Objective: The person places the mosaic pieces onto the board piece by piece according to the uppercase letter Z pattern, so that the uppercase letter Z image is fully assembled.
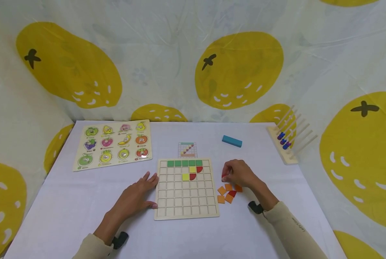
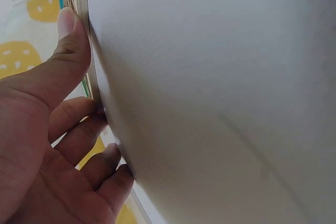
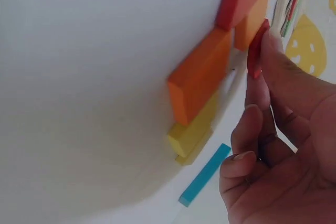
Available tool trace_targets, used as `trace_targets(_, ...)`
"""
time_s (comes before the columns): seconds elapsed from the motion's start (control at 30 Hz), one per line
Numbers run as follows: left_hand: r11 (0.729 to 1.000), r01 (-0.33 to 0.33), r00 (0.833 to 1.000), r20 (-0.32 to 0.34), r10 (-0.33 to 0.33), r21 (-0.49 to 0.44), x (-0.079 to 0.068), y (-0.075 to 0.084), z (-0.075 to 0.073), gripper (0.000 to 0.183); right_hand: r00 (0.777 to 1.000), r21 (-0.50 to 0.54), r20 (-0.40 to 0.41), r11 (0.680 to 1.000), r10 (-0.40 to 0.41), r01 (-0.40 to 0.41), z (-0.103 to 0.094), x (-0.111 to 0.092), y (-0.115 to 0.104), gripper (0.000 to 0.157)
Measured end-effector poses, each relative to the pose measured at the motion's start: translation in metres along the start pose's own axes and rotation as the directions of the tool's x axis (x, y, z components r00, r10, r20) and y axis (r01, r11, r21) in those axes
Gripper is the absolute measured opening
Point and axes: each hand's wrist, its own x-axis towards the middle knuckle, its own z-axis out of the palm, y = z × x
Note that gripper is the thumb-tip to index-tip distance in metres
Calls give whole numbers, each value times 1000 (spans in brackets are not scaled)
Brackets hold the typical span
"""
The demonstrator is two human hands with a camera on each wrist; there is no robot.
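Note:
A wooden grid board (image 1: 173, 193) lies mid-table. Green square tiles (image 1: 184, 163) line its top row, with two yellow squares (image 1: 185, 176) and two red quarter-circle tiles (image 1: 192, 176) below. My left hand (image 1: 136, 194) rests along the board's left edge, fingers and thumb spread against it. To the right of the board, my right hand (image 1: 240, 173) pinches a red tile (image 3: 255, 51) between thumb and fingers, just above the loose pieces; its full outline is hidden. Under that hand lie several orange square tiles (image 1: 229, 198) and a red tile (image 1: 232, 193). Yellow pieces (image 3: 195, 132) show in the right wrist view.
Behind the board lies a pattern card (image 1: 187, 149). A blue bar-shaped block (image 1: 232, 141) sits at the back right. At the far right stands a wooden peg rack (image 1: 285, 147) with blue and purple beads. A fruit puzzle board (image 1: 113, 144) lies back left.

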Motion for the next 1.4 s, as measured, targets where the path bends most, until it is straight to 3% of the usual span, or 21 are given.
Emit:
trace_targets(0.17, 1000, 9, 1000, 9, -9, -3, 0, 1, 0, 108, 998, 4, -41, 999, -44, 44, -3, -2, -11, 14)
trace_targets(0.4, 1000, 11, 1000, 9, -11, 7, 0, 1, -1, 107, 984, -4, -67, 986, -166, 166, 0, 0, -44, 15)
trace_targets(0.63, 1000, 5, 1000, 6, -5, 8, 1, 0, 0, 107, 975, 17, -16, 975, -223, 223, 19, 6, -80, 17)
trace_targets(0.87, 1000, 17, 1000, 7, -17, -3, 1, 0, 0, 108, 952, 24, 17, 952, -307, 307, 44, 14, -103, 18)
trace_targets(1.13, 1000, 6, 1000, -2, -6, -6, 0, 0, 0, 107, 938, -25, 26, 938, -345, 346, 61, 22, -116, 21)
trace_targets(1.4, 1000, 19, 1000, 7, -19, -11, 1, 0, 0, 108, 950, -67, 31, 948, -311, 312, 67, 23, -120, 20)
